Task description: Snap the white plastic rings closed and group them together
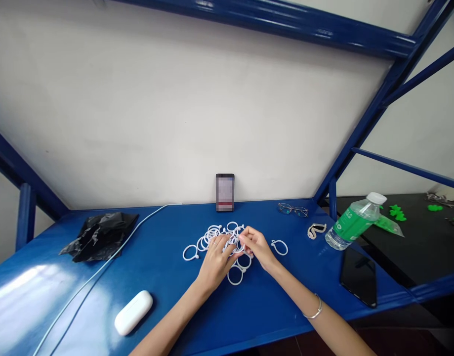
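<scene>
A loose pile of white curtain rings [213, 231], each with a small knob at its closure, lies on the blue table. Over the front of the pile is my left hand [215, 259], its thumb and fingers closed around the lower edge of one ring. From the right, my right hand [257, 245] pinches the same ring near its top between thumb and index finger. My fingers partly hide this ring and several others beneath. Single rings lie apart: one left ring [190, 253], one right ring [280, 247], and a near ring [235, 283] below the hands.
A phone [225, 210] leans upright on the wall. Eyeglasses [292, 209], a pale looped strap [316, 231], a water bottle [354, 221] and a dark phone [358, 277] are at right. At left are a black plastic bag [101, 235], cable [111, 258] and white case [133, 312]. Blue beams [375, 116] frame the table.
</scene>
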Tool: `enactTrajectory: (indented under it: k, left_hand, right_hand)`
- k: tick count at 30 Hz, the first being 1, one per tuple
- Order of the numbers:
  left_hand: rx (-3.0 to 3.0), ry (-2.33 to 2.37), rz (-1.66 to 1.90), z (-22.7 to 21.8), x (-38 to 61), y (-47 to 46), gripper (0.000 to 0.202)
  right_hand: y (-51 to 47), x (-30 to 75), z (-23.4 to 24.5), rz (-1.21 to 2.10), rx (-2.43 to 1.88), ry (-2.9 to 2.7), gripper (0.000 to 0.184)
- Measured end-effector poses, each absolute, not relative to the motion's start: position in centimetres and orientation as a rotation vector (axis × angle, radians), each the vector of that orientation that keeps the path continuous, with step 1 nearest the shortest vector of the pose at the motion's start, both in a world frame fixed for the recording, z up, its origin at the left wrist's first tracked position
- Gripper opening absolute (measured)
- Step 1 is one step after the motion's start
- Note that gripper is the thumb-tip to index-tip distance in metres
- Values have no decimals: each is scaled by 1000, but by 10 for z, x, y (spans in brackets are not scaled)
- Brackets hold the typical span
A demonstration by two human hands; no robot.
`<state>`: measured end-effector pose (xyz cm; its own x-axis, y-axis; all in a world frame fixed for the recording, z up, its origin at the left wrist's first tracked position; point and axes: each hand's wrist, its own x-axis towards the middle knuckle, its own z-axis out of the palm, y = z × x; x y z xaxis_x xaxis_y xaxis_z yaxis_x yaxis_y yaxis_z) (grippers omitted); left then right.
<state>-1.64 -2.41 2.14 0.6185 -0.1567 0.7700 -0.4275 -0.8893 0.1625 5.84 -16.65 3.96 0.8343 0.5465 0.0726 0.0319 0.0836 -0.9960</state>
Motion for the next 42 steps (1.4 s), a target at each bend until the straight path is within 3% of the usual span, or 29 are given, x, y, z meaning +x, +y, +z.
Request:
enactTrajectory:
  k: [5,10,18,24,29,42]
  left_hand:
    - [2248,-577,746,25,-18,-23,18]
    - [2171,-537,516,34,-23,-24,22]
    - [2050,-250,521,39,-20,-27,22]
    - [1752,-156,367,37,-18,-27,22]
    - [1559,-149,201,40,-19,-28,47]
    - [1386,-91,8,32,-18,-28,39]
  right_hand:
    - [-175,65,43,632,-1213,-465,35]
    - [-177,66,43,569,-1267,-507,34]
    - [-174,57,41,355,-1364,-480,31]
    - [-174,53,45,471,-1247,-490,29]
    - [-174,54,45,544,-1217,-486,32]
    - [-175,52,43,667,-1118,-391,31]
